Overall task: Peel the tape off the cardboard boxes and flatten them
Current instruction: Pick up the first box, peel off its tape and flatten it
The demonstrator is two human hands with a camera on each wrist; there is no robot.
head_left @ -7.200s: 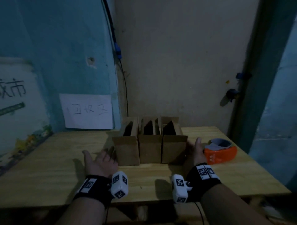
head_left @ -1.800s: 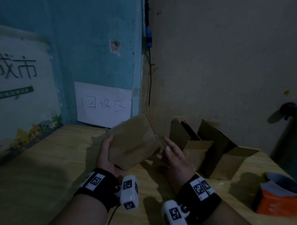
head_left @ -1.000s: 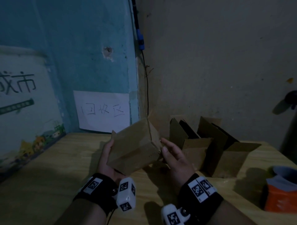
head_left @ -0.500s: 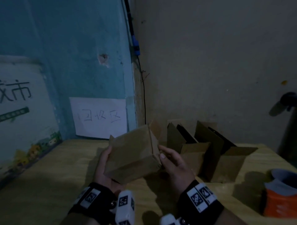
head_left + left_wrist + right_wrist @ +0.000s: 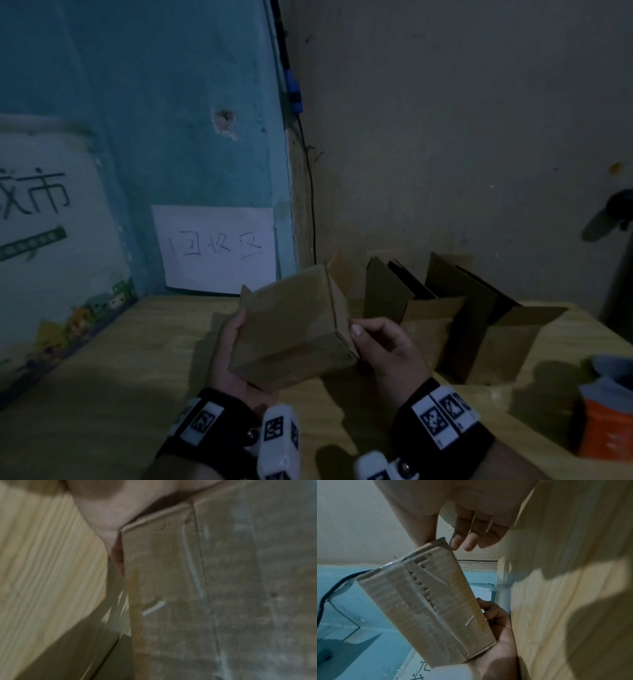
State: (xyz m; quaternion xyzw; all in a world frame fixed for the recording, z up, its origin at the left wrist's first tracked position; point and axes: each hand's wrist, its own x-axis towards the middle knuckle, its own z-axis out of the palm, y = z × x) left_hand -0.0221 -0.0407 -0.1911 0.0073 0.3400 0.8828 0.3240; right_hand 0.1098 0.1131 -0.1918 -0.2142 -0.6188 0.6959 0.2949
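Now, held box: a small cardboard box is up off the wooden table, tilted, between both hands.
Left hand: the left hand cups the box from below and from its left side, fingers curled round the far face.
Right hand: the right hand pinches the box's right edge, thumb on the near side, index finger behind it, the other fingers loosely curled.
Tape: clear tape runs along the seam of the taped end, seen from the right wrist; it looks stuck down.
Other boxes: two open cardboard boxes stand by the wall, right of the held one.
Dispenser: an orange tape dispenser sits at the table's right edge.
Wall: a white paper sign hangs behind the table.
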